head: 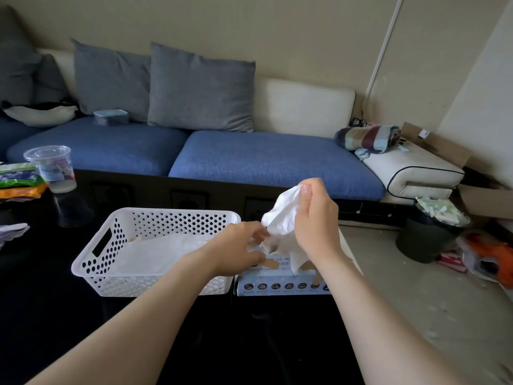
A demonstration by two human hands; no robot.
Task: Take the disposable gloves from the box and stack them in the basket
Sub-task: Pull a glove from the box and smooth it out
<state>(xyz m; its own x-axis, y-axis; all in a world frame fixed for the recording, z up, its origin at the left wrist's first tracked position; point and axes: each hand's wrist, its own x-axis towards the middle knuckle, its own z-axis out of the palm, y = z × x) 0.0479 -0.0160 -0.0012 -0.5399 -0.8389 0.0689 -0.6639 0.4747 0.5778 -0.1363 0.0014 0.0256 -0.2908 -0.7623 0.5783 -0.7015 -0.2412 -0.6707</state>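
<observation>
– Living-room coffee table, black and glossy (55, 315), blue sofa (272, 159) right behind it; where's the glove at?

– White disposable glove (283, 215) is up in the air over the glove box (280, 286); long axis runs roughly upright, leaning a bit to the right at the top; upper end pinched in the right hand (316, 218), lower end trailing down into the box's torn opening; it's all bunched up, so no idea which end is cuff and which is fingers.

– And the hands?

– Right hand has thumb and fingertips closed on the top of the glove, which hangs along the hand's left side; left hand (236, 248) reaches in from the left, low, fingers touching the glove's lower part just above the box; its fingertips blur into the white, so can't tell if it's actually gripping or just touching.

– Basket?

– White perforated basket (155, 286) sits touching the box's left side; pale pile of gloves (161, 251) lying flat inside, edges hard to make out; left forearm covers the basket's near right corner; the right wrist hides part of the box top; clear plastic cup (51, 168) far left, dark bin (427, 234) on the floor to the right.
</observation>
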